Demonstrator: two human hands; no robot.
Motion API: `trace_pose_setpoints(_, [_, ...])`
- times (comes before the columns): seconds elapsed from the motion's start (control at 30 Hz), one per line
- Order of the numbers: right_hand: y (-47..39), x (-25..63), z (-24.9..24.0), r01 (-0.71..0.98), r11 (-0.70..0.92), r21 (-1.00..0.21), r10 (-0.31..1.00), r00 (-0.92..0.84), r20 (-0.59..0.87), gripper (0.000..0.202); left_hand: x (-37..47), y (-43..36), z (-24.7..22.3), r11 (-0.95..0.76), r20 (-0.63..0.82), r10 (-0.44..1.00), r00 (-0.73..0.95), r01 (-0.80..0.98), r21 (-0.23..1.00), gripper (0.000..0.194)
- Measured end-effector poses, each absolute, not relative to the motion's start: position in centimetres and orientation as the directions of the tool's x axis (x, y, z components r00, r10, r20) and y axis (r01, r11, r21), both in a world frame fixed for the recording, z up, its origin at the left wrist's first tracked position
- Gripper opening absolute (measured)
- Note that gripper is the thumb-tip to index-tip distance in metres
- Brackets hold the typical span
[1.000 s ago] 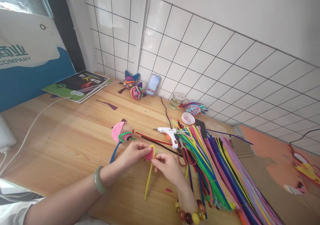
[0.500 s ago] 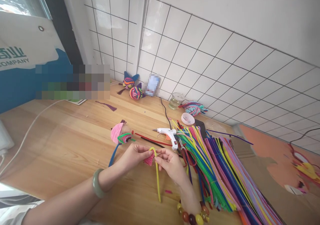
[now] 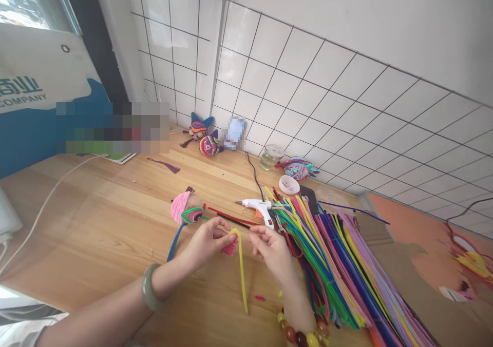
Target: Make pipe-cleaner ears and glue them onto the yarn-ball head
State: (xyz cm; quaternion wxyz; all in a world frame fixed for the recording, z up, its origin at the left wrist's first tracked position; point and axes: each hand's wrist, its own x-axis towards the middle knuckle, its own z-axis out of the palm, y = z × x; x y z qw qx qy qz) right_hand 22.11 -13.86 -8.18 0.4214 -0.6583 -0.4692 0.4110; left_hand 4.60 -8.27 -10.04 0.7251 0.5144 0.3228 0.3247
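My left hand [image 3: 211,239] is closed in a pinch on a yellow pipe cleaner [image 3: 242,270] and a small pink ribbed piece [image 3: 230,248]. From the pinch the pipe cleaner bends over and hangs down toward the table. My right hand [image 3: 271,247] is just to the right of it, fingers loosely curled and slightly apart, holding nothing that I can see. Beyond my left hand lies a pink-wrapped ball [image 3: 179,207] with a green-edged eye shape [image 3: 191,214] and a blue strip [image 3: 176,242].
A white glue gun [image 3: 260,206] lies beyond my right hand, near red and black pipe cleaners [image 3: 231,217]. Bundled coloured pipe cleaners [image 3: 327,265] spread across the right. Farther back are a pink dish [image 3: 288,185], a glass jar [image 3: 271,157] and finished striped figures [image 3: 210,144].
My right hand has let go of the yellow pipe cleaner and moved a little to the right. My left hand keeps its pinch in nearly the same place.
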Motion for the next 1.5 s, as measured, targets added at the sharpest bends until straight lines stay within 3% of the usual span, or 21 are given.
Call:
trace_pose_setpoints(0.07, [-13.4, 23.6, -8.0, 0.46, -0.193, -0.867, 0.927, 0.376, -0.007, 0.033, 4.6, -8.2, -10.2, 0.259, -0.13, 0.804, 0.581, -0.144, 0.955, 0.034])
trace_pose_setpoints(0.13, [-12.7, 25.0, -8.1, 0.526, -0.214, -0.823, 0.901, 0.433, 0.042, 0.033, 4.7, -8.2, -10.3, 0.257, -0.127, 0.803, 0.582, -0.146, 0.955, 0.034])
trace_pose_setpoints(0.4, [-9.3, 26.6, -9.2, 0.654, -0.306, -0.692, 0.89, 0.454, 0.035, 0.032, 4.7, -8.1, -9.9, 0.274, -0.137, 0.8, 0.584, -0.153, 0.95, 0.031])
trace_pose_setpoints(0.73, [-10.5, 26.1, -6.6, 0.438, -0.161, -0.884, 0.924, 0.381, 0.021, 0.033, 4.8, -7.8, -10.4, 0.336, -0.173, 0.769, 0.615, -0.159, 0.928, 0.029])
trace_pose_setpoints(0.83, [-12.3, 25.6, -5.8, 0.17, -0.079, -0.982, 0.938, 0.345, -0.015, 0.032, 4.8, -7.8, -10.4, 0.34, -0.187, 0.769, 0.612, -0.144, 0.929, 0.029])
trace_pose_setpoints(0.9, [-13.7, 25.3, -5.8, 0.088, -0.076, -0.993, 0.947, 0.319, -0.045, 0.031, 4.8, -7.9, -10.4, 0.34, -0.194, 0.778, 0.598, -0.14, 0.93, 0.029])
trace_pose_setpoints(1.0, [-15.4, 24.8, -6.2, 0.093, -0.042, -0.995, 0.939, 0.345, -0.007, 0.029, 4.9, -7.9, -10.4, 0.32, -0.19, 0.797, 0.574, -0.134, 0.938, 0.03])
trace_pose_setpoints(1.27, [-17.2, 23.5, -5.7, 0.387, -0.071, -0.919, 0.962, 0.269, 0.039, 0.024, 4.7, -7.8, -10.0, 0.276, -0.189, 0.842, 0.505, -0.101, 0.956, 0.03])
trace_pose_setpoints(1.5, [-16.1, 22.0, -6.7, 0.251, -0.086, -0.964, 0.93, 0.367, 0.012, 0.044, 4.8, -7.6, -9.7, 0.346, -0.192, 0.828, 0.526, -0.211, 0.914, 0.034])
